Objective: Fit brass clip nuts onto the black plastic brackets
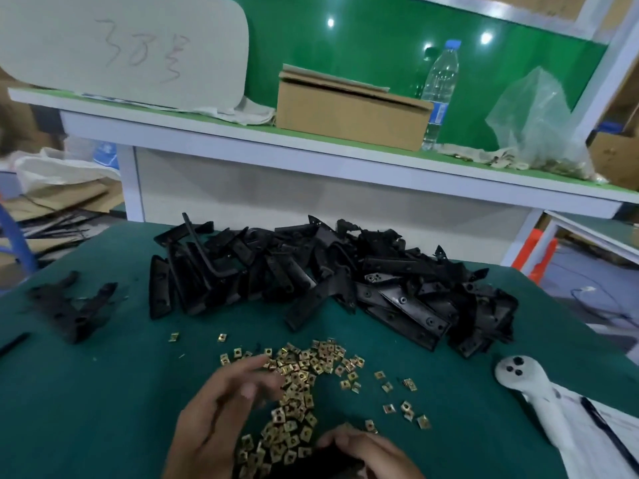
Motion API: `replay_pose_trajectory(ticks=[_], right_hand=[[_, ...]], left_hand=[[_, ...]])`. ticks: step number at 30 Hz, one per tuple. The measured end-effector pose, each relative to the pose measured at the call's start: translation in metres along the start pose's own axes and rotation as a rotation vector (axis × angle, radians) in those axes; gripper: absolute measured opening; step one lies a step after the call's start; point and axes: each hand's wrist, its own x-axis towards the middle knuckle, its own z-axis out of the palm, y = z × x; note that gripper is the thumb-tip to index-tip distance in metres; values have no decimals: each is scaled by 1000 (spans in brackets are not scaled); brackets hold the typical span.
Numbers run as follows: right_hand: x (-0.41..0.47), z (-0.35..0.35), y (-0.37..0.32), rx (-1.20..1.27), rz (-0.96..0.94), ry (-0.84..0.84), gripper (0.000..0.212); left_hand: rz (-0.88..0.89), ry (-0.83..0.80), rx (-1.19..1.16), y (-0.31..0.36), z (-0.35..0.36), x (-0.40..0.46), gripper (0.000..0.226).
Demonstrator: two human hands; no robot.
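On the green mat [103,402] a loose spread of brass clip nuts [304,385] runs from near the mat's middle down toward the bottom edge of the view, its long axis roughly near-to-far and leaning slightly right at the far end. Stray nuts lie scattered to the right and a few to the far left of the main drift.

The left hand [214,420] rests over the left side of the spread, fingers reaching up and right, loosely bent; the fingertips lie on or just above the nuts, blurred, so I cannot tell whether they pinch one. The right hand [370,454] sits at the bottom edge, fingers curled over a dark shape [332,461] that looks like a black bracket, though its outline and heading are too dim to read.

Behind the nuts a big heap of black plastic brackets [345,281] stretches left to right across the mat. The pieces lie at mixed angles; several long flat ones at the right front slant from upper left to lower right, showing their small holes. A small separate group of brackets [74,309] lies at the far left.

A white handle-shaped object [529,385] lies at the right on paper. On the shelf beyond stand a cardboard box [349,112], a water bottle [441,88] and a clear plastic bag [539,122]
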Motion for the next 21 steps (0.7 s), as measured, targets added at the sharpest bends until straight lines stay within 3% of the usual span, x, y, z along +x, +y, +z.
replay_pose_trajectory(ticks=[2,5,8,10,12,14,17,19,21], right_hand=[[5,-12,0,86,79,11,18],[15,-5,2,169,192,-134,23],[12,-7,0,107,184,-150,22],[13,-4,4,35,121,-82,24],[10,-2,5,-179,36,-102,21],[5,-8,1,-528,-93,-66,31],[6,-30,-12,-1101,-480,225,52],[9,-40,-15,-1502,-464,171,62],[16,-47,-11,-1662,-377,93,70]], left_hand=[[-263,-5,-252,-4,-7,8,21],[-465,-110,-550,-3,-10,9,65],[-446,-98,-490,3,-4,7,65],[-396,-10,-448,2,-3,8,49],[-368,77,-490,1,-3,11,12],[-405,138,-546,-4,-7,16,14],[-455,181,-561,-6,-12,20,23],[-460,146,-535,-7,-12,17,15],[-449,99,-458,-4,-7,11,20]])
